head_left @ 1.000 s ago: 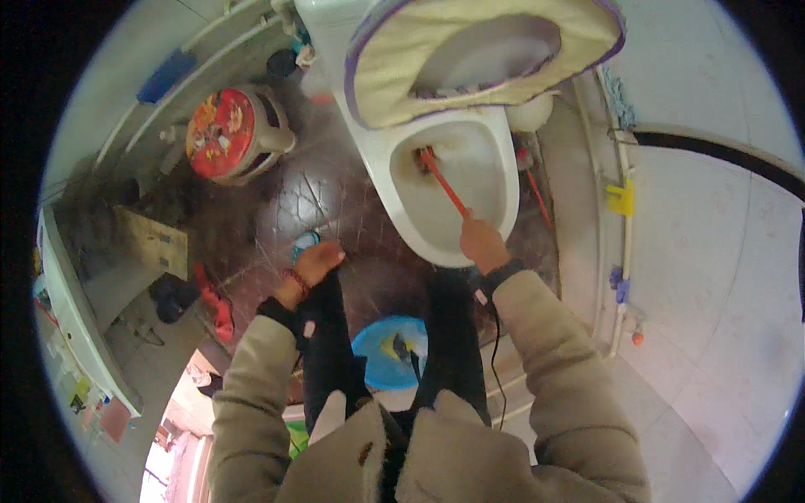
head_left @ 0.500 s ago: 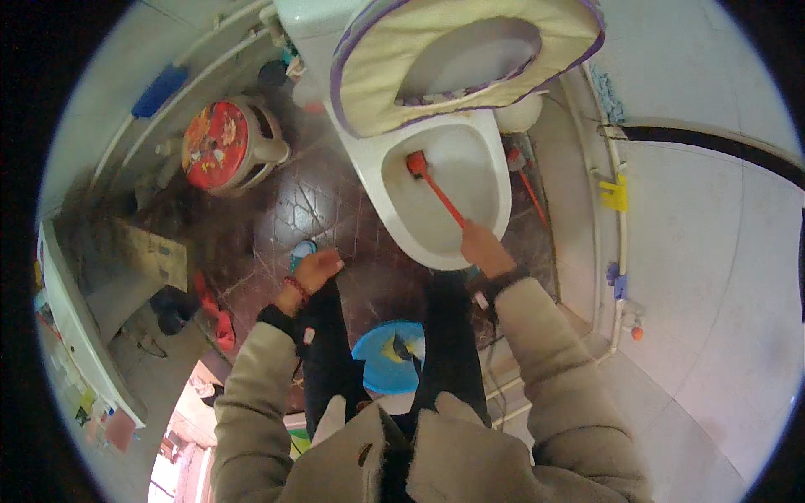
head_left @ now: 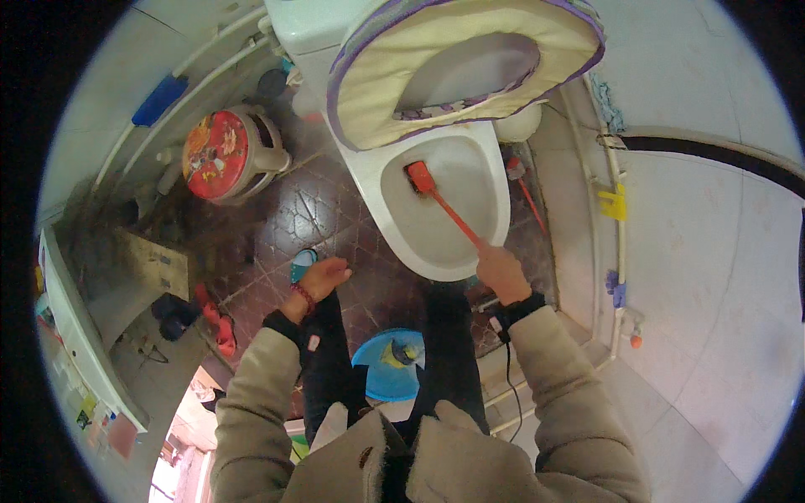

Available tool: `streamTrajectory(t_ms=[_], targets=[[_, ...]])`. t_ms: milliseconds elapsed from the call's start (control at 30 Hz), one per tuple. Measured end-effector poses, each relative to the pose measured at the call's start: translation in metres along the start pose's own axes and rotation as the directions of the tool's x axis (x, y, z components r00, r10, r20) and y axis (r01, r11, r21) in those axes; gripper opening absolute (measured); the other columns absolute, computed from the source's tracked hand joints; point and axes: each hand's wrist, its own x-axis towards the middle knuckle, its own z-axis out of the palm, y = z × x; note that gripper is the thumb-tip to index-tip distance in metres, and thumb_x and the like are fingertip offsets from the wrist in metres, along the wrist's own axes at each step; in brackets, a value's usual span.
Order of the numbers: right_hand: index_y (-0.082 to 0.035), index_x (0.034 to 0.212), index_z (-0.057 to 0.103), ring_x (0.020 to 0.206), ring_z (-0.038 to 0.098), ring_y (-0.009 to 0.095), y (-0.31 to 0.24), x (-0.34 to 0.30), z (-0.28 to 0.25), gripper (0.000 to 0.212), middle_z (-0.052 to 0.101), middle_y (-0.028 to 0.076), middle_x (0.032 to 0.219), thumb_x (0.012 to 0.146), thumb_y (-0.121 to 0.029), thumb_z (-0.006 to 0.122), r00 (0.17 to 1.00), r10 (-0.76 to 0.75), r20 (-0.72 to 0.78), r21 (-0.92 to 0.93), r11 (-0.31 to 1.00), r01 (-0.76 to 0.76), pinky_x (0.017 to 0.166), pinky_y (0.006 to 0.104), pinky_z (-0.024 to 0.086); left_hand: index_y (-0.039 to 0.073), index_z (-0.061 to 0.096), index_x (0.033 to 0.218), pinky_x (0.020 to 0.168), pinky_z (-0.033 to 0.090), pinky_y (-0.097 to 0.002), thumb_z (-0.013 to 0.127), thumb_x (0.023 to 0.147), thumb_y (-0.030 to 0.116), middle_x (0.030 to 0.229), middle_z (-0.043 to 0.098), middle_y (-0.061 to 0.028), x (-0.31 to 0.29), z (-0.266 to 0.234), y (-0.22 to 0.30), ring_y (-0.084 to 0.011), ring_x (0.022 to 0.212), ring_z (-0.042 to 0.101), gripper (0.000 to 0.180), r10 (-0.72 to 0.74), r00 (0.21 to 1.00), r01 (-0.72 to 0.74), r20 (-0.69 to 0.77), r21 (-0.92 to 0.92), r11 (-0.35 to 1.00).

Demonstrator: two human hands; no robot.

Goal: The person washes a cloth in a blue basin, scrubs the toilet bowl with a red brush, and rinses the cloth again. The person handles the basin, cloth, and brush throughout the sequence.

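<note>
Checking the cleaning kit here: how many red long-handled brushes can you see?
2. One red toilet brush is inside the toilet bowl, held by the right hand. Another red-handled tool stands right of the bowl. Others may be hidden.

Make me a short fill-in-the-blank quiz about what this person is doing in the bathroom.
1. The right hand holds a toilet brush whose colour is ____.
2. The brush head sits inside the white toilet ____.
3. The padded seat is tilted ____.
4. The left hand holds ____.

Missing words: red; bowl; up; nothing
</note>
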Motion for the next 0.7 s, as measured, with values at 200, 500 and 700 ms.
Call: streamTrajectory(t_ms=[200,500,700], targets=[[-0.006,0.1,0.059,0.072,0.064,0.033,-0.027,0.003,-0.047,0.024,0.063,0.017,0.081,0.087,-0.02,0.045,0.964,-0.185,-0.193,0.005,0.982,0.19,0.057,0.0463,0.051,0.0,0.059,0.11,0.086,0.046,-0.0321,0.064,0.083,0.033,0.104,0.064,-0.0133,0.005,-0.01,-0.01,-0.025,0.1,0.06,0.043,0.124,0.992,-0.12,-0.031,0.101,0.988],[-0.003,0.098,0.059,0.072,0.064,0.03,-0.039,-0.009,-0.07,0.025,0.062,0.011,0.077,0.09,-0.022,0.044,0.952,-0.108,-0.288,-0.261,0.965,0.031,0.06,0.0366,0.053,0.0,0.06,0.109,0.089,0.045,-0.0327,0.064,0.083,0.035,0.106,0.063,-0.0141,0.006,-0.021,0.001,-0.0254,0.102,0.059,0.044,0.072,0.996,-0.067,-0.046,0.098,0.993],[-0.001,0.08,0.054,0.063,0.058,0.022,-0.047,-0.017,-0.038,0.009,0.058,0.008,0.07,0.082,-0.01,0.053,0.863,-0.424,-0.276,0.418,0.755,0.505,0.052,0.0326,0.047,-0.001,0.059,0.11,0.088,0.045,-0.0328,0.063,0.083,0.035,0.107,0.063,-0.0145,0.003,-0.01,0.016,-0.0253,0.103,0.058,0.045,-0.009,1.0,0.009,-0.002,0.056,0.998]])
